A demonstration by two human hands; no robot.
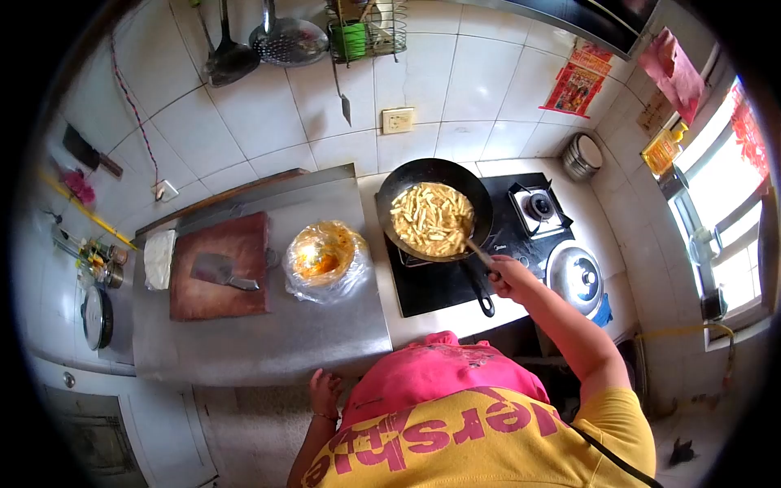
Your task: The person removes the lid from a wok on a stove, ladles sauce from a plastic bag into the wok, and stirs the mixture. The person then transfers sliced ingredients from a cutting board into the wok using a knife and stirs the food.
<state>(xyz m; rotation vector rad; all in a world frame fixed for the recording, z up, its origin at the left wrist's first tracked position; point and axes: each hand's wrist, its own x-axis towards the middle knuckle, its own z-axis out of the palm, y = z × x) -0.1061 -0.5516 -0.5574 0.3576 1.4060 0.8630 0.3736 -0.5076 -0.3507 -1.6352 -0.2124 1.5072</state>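
Observation:
My right hand is wrapped round the handle of a cooking spatula. Its head is mostly hidden in pale yellow strips of food, which lie in brownish liquid. They fill the base of a black wok on the left burner, its handle pointing toward my body. Low beside my body, my left hand hangs by the counter's front edge, holding nothing, its fingers loosely bent and apart. On the metal counter nearest it, a bowl with orange-red residue sits in a clear plastic bag.
A cleaver lies on a brown cutting board, beside a white cloth. Right of the wok are a bare burner and a metal lid. Ladles hang on the tiled wall.

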